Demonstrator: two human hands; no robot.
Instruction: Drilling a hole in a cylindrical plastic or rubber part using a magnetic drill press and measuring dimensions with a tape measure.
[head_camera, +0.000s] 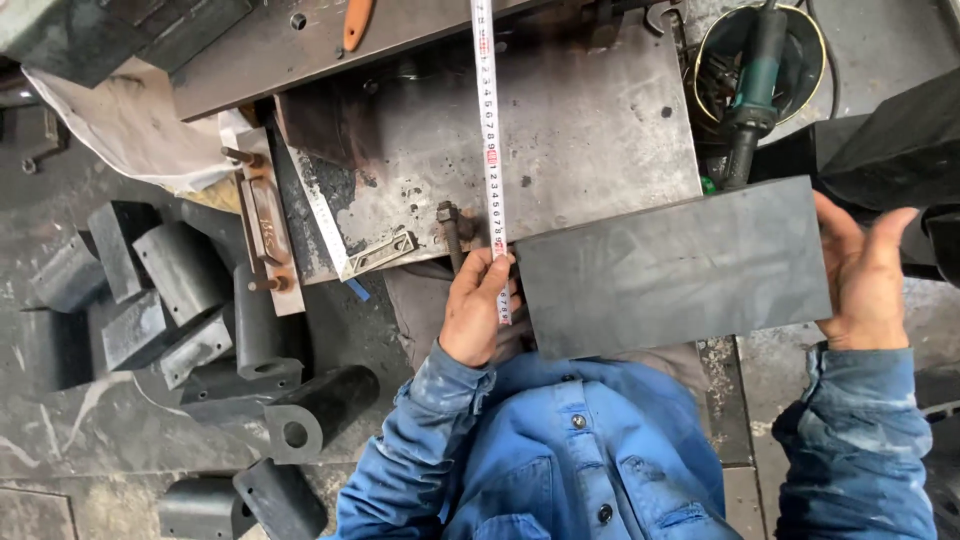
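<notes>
Black rubber slab (672, 265) flat on steel workbench (590, 120), near edge overhanging. Right hand (862, 275) pressed against slab's right end, fingers spread. Left hand (477, 308) pinching measuring tape (489, 130) at slab's left end; tape's top cut off.

A slab (675, 265) lies on the steel table (600, 130), right of the tape measure (489, 130).

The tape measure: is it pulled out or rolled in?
Pulled out. The tape measure lies as a long strip across the metal plate, its near end under the left hand.
</notes>
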